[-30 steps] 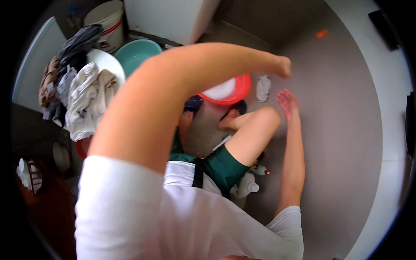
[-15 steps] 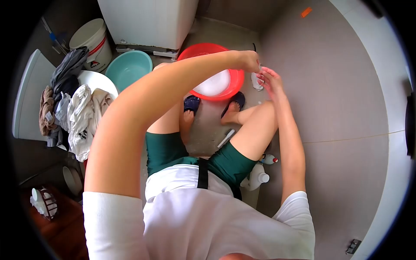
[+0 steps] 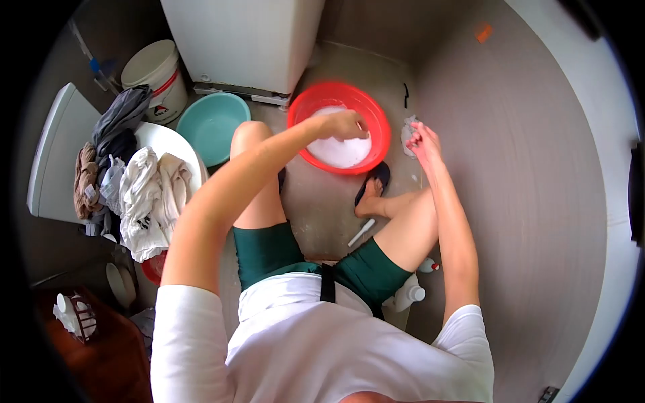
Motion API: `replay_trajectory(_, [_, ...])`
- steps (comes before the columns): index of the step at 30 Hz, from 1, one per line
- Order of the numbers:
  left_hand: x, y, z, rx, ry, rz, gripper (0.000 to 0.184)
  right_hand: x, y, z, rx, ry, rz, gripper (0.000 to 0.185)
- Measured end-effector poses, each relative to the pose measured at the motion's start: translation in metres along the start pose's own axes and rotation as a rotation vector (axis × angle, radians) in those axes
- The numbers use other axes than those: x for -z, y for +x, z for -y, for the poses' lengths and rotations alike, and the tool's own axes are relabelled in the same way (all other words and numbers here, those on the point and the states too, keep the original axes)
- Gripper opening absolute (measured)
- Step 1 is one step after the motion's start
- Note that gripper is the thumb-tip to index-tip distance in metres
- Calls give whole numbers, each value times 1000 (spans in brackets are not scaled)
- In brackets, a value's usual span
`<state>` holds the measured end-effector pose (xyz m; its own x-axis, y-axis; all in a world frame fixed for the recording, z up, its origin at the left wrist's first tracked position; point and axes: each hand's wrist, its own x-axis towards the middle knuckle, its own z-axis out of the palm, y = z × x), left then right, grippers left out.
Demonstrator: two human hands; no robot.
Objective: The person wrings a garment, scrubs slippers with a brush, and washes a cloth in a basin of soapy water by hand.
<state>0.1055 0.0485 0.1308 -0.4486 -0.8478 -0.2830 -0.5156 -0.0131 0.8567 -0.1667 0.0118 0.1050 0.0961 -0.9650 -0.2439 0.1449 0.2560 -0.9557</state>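
Note:
My left hand [image 3: 346, 125] hangs over the red basin [image 3: 384, 127], its fingers curled together; anything inside them is too small to make out. White foam [image 3: 339, 153] fills the middle of the basin. Right of the basin is my right hand [image 3: 424, 141], raised with its fingers bent and drawn together, contents unclear. Just behind its fingertips, a crumpled whitish item [image 3: 407, 134] lies on the floor. A white-handled tool [image 3: 361, 232] rests on the floor between my legs.
A teal basin [image 3: 213, 127] and a white bucket [image 3: 151, 77] stand at the upper left by a white appliance [image 3: 238, 40]. Clothes [image 3: 141, 195] lie over a white toilet [image 3: 54, 158]. White bottles [image 3: 408, 294] are beside my right thigh. A wall [image 3: 524, 168] rises at right.
My hands, together half a second ago, are now apart. The left has moved left over the red basin. The right has stayed near the whitish item, its fingers more bent.

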Motion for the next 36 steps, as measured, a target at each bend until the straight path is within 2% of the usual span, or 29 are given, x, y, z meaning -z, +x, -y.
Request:
replay_trajectory(2, [3,0,19,22,-44,16,36,-5,10,4,-38,57,-6,33])
replay_trajectory(3, [3,-2,27,34,-71,9,35,-13,14,5,-3,29,-29,41])
replay_trajectory(7, [7,-1,59,112,-246,36,35,-36,45,-1,-38,116,80,48])
replay_trajectory(10, [18,2,72,233,-252,92,39,-57,48,-11,-62,127,201,49])
replay_trajectory(14, [37,-3,87,105,-217,7,37,-67,47,-26,-145,-10,291,44])
replay_trajectory(15, [45,-7,76,128,-141,-2,37,-66,46,-30,-136,-20,307,42])
replay_trajectory(18, [59,-25,54,237,-294,-39,39,-68,40,-29,-91,-45,345,35])
replay_trajectory(23, [65,-43,30,233,-294,-32,43,-60,23,-29,-130,-278,351,28])
replay_trajectory(29, [60,-49,3,197,-180,-14,40,-45,23,-40,-123,-311,284,26])
replay_trajectory(32, [54,-38,5,175,-162,12,39,-40,23,-54,-72,-488,227,22])
replay_trajectory(35, [39,-19,24,155,-203,59,36,-41,24,-72,-108,-596,173,20])
replay_trajectory(36, [34,-11,30,164,-197,82,35,-38,29,-89,-107,-530,176,18])
